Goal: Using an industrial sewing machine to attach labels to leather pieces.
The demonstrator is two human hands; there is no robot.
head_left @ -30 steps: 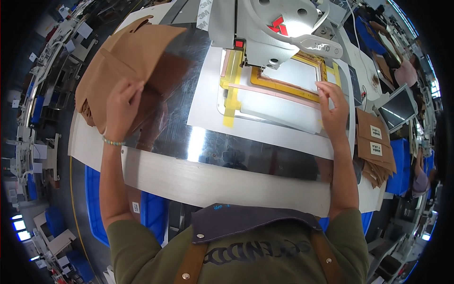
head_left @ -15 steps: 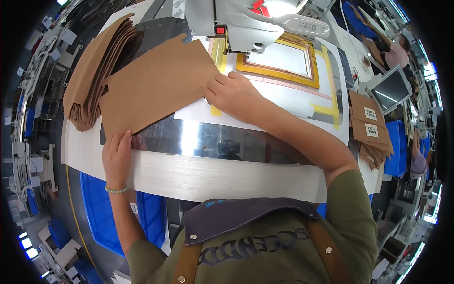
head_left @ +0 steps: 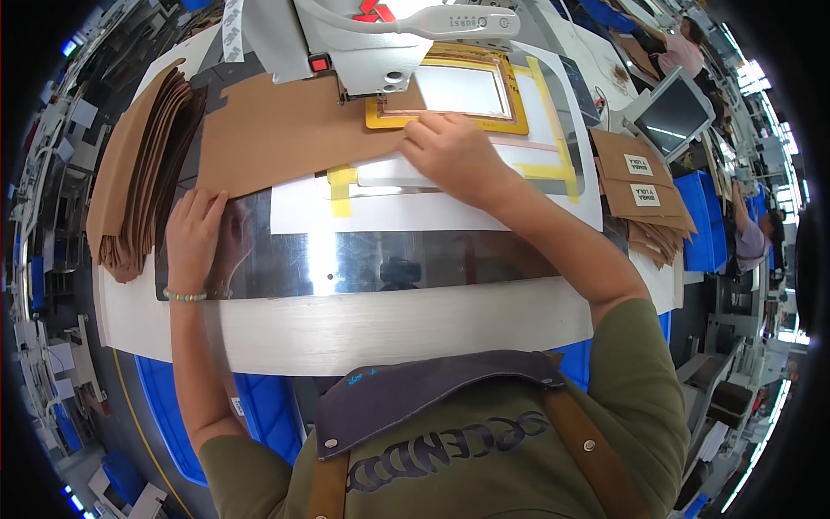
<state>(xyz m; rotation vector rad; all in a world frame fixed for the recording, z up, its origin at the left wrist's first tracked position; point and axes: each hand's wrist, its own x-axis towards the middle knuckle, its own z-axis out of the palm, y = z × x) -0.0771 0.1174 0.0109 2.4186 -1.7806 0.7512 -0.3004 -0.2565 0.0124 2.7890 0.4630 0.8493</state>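
Observation:
A flat brown fabric panel (head_left: 285, 134) with a notched far-left corner spans from my left hand to the sewing machine head (head_left: 363, 60). Its right end lies under the machine head and over the left part of a yellow frame (head_left: 517, 112). My left hand (head_left: 192, 233) is closed on the panel's near-left corner, fingertips at the edge. At the near-right corner, my right hand (head_left: 456, 160) pinches the panel beside the frame's near side. The fingers of my right hand cover that corner. Beneath lies a white sheet (head_left: 303, 212) with yellow tape.
A stack of folded brown fabric pieces (head_left: 130, 182) stands at the left. Brown pieces with white labels (head_left: 627, 156) are piled at the right, near a blue bin (head_left: 699, 221) and a monitor (head_left: 674, 112). A polished metal plate (head_left: 380, 255) borders the table's pale front edge (head_left: 415, 324).
Both hands have carried the brown panel away from me and turned it straighter. Its right end has slid under the machine head and over the yellow frame. My view has shifted.

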